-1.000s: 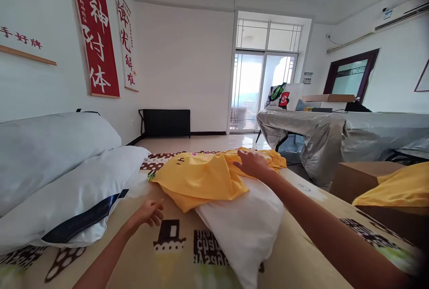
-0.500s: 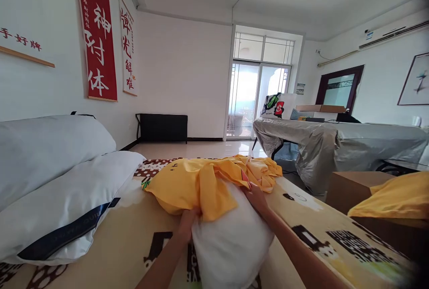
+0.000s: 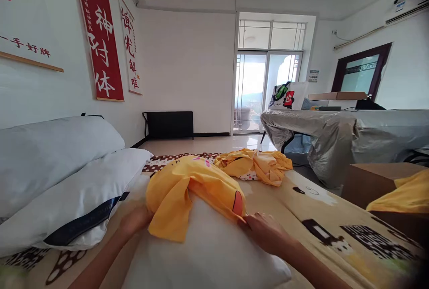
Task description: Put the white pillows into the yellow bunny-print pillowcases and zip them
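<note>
In the head view, your right hand [image 3: 263, 231] pinches the right edge of a soft yellow fabric cover with printed pink patches [image 3: 204, 179]. Your left hand [image 3: 136, 220] is against the cover's left edge, its fingers hidden, so whether it grips cannot be told. The cover lies between and beyond your hands, over the far end of a plump white pillow [image 3: 214, 251]. Beyond your right hand, a crumpled yellow-orange cloth [image 3: 268, 166] lies on the beige patterned bedspread [image 3: 284, 217].

pillows [image 3: 87, 184]: 2 at 8 o'clock, 1 at 6 | draped yellow cover [image 3: 197, 181]: 1 at 6 | scrolls [image 3: 102, 38]: 3 at 10
</note>
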The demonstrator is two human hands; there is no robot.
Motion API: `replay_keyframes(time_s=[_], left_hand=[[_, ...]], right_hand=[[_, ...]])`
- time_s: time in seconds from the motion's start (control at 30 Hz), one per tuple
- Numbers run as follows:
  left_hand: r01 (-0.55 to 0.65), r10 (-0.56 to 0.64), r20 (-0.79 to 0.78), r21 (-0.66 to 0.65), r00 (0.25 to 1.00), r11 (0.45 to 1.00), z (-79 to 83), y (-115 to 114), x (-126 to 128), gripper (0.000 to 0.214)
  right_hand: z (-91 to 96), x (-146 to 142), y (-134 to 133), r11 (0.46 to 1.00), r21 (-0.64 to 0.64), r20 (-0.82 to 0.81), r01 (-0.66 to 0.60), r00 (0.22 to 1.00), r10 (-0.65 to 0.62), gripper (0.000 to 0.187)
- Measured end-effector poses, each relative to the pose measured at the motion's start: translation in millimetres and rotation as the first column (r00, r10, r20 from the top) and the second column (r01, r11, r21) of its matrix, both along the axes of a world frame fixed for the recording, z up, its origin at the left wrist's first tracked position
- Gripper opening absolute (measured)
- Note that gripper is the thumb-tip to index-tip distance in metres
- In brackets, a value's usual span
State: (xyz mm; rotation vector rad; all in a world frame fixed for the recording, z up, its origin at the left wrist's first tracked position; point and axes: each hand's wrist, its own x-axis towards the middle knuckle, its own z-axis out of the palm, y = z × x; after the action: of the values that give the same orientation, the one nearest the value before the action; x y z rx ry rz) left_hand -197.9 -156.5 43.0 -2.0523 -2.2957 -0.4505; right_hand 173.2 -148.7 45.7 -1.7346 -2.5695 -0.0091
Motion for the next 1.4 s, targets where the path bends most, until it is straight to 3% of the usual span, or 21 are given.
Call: replay_keyframes(time_s=[0.1,0.17,0.23,0.3,0.37,0.4,0.47,0.53,0.67,0.73,0.8,0.87,0.9,0.97,1.03,1.1,1.17,1.2,1.27,1.33,1.4], left_hand=[[-0.078,0.084,-0.097,0.062,0.992,0.995,2.8,-28.5,11.5,0.035],[0.033,0.0,-0.157,0.208,0.988,0.977,13.0,-45.3,30.4,0.041],[0.24,-0.17,-0.227,0.332,0.959,0.912,20.5,-58.0,54.8,0.038],[0.384,-0.293,-0.285,0.351,0.913,0.854,17.2,-62.8,78.8,0.033],[0.398,-0.318,-0.29,0.283,0.903,0.872,2.2,-57.3,95.9,0.039],[0.367,-0.301,-0.271,0.241,0.914,0.898,-7.8,-51.1,100.6,0.04],[0.299,-0.255,-0.228,0.186,0.94,0.936,-26.5,-35.9,101.6,0.037],[0.268,-0.228,-0.208,0.188,0.951,0.945,-36.9,-23.8,93.6,0.036],[0.289,-0.227,-0.254,0.241,0.94,0.926,-29.1,-29.9,64.4,0.029],[0.363,-0.242,-0.332,0.376,0.912,0.853,-16.8,-47.3,47.8,0.027],[0.473,-0.251,-0.428,0.562,0.868,0.678,-2.1,-69.3,32.2,0.028],[0.55,-0.259,-0.491,0.666,0.831,0.504,12.5,-91.8,19.6,0.029],[0.567,-0.275,-0.499,0.675,0.822,0.472,18.2,-102.3,15.0,0.028],[0.578,-0.313,-0.486,0.674,0.816,0.46,21.5,-120.1,9.9,0.028],[0.59,-0.383,-0.449,0.633,0.807,0.501,8.8,-132.0,9.8,0.029],[0.605,-0.482,-0.367,0.51,0.796,0.612,-21.1,-137.2,13.6,0.029],[0.604,-0.55,-0.25,0.32,0.797,0.73,-60.7,-136.8,18.8,0.029],[0.592,-0.554,-0.21,0.265,0.806,0.761,-80.2,-135.3,21.3,0.03],[0.558,-0.528,-0.185,0.222,0.829,0.799,-110.5,-132.1,24.9,0.028],[0.521,-0.496,-0.162,0.218,0.853,0.825,-124.4,-130.3,26.5,0.027],[0.504,-0.49,-0.12,0.206,0.864,0.838,-124.5,-130.8,26.5,0.027]], right_hand=[[-2.8,11.3,-1.0,0.999,-0.017,0.02,0.03,0.999,-0.03,0.042],[4.8,11.6,0.1,0.987,0.147,0.016,0.059,0.998,-0.062,0.039],[6.3,2.4,2.1,0.935,0.35,-0.006,0.059,0.998,-0.061,0.034],[-7.6,-14.5,4.1,0.905,0.424,0.009,-0.042,0.999,0.042,0.032],[-35.2,-33.2,5.2,0.912,0.369,0.072,-0.179,0.984,0.164,0.034],[-50.5,-40.8,5.4,0.915,0.354,0.106,-0.194,0.98,0.167,0.036],[-75.3,-48.6,4.9,0.913,0.376,0.111,-0.156,0.986,0.122,0.038],[-85.9,-44.2,3.7,0.913,0.396,0.042,-0.097,0.995,0.088,0.035],[-74.7,-9.0,0.3,0.896,0.44,-0.062,-0.059,0.993,0.096,0.027],[-63.6,12.4,-2.5,0.835,0.549,-0.097,-0.031,0.99,0.1,0.025],[-50.1,31.5,-8.5,0.732,0.682,-0.157,0.011,0.979,0.131,0.025],[-33.8,45.8,-18.9,0.617,0.787,-0.189,0.02,0.959,0.21,0.026],[-25.8,50.8,-25.6,0.569,0.822,-0.191,0.011,0.947,0.258,0.025],[-15.6,55.9,-39.1,0.495,0.869,-0.195,-0.002,0.917,0.347,0.022],[-20.3,55.1,-48.6,0.471,0.882,-0.213,-0.007,0.886,0.412,0.023],[-43.1,49.8,-51.4,0.524,0.849,-0.207,-0.069,0.869,0.449,0.028],[-77.4,42.3,-49.0,0.657,0.726,-0.179,-0.202,0.867,0.465,0.032],[-94.9,38.8,-47.1,0.74,0.622,-0.185,-0.257,0.87,0.458,0.032],[-122.7,34.1,-44.5,0.852,0.451,-0.238,-0.265,0.885,0.401,0.031],[-136.8,33.5,-44.8,0.906,0.364,-0.291,-0.214,0.898,0.329,0.031],[-139.9,35.6,-47.1,0.926,0.33,-0.329,-0.182,0.898,0.293,0.031]])
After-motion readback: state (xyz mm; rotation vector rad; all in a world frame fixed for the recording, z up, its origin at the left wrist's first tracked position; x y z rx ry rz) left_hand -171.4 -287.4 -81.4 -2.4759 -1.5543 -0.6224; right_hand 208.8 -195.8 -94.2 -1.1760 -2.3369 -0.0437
